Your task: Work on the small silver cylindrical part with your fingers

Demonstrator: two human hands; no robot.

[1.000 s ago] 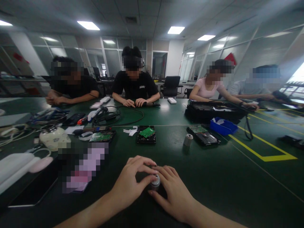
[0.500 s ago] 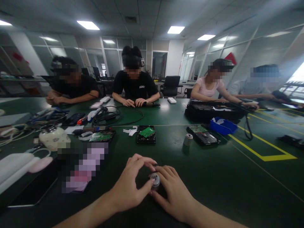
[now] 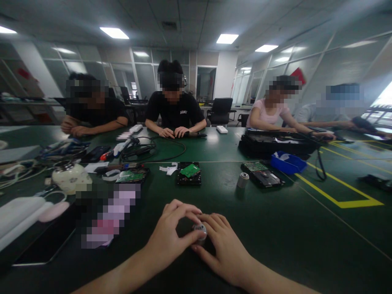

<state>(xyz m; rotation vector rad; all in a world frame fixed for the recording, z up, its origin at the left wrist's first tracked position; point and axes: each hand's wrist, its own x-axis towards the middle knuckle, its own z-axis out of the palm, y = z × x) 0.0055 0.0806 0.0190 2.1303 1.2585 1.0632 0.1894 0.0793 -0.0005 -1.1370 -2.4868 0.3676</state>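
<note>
A small silver cylinder [image 3: 200,231] is being pinched by the left hand [image 3: 168,240], whose thumb tip is being pressed against the near side of it while the forefinger is being arched over it from above. The same part is being enclosed from the other side by the right hand [image 3: 226,246]: its forefinger is being laid along the top edge and its thumb is being stretched underneath, so both hands are being closed together on the one piece. The cylinder is being held low over the green table [image 3: 275,228], right between the two sets of fingertips. What lies beneath it is being hidden by the fingers.

Straight beyond the knuckles of both hands, well apart from them, an open hard drive [image 3: 189,174] with a green board is being left flat on the table. Beyond the right hand, a metal canister [image 3: 243,179] is being left upright, and further out past it a blue tray [image 3: 288,162] is being seen. Past the left wrist, a dark tablet [image 3: 45,245] is lying flat, with a white jar [image 3: 71,178] beyond it. Across the table, other people's hands [image 3: 174,132] are being kept busy with their own items.
</note>
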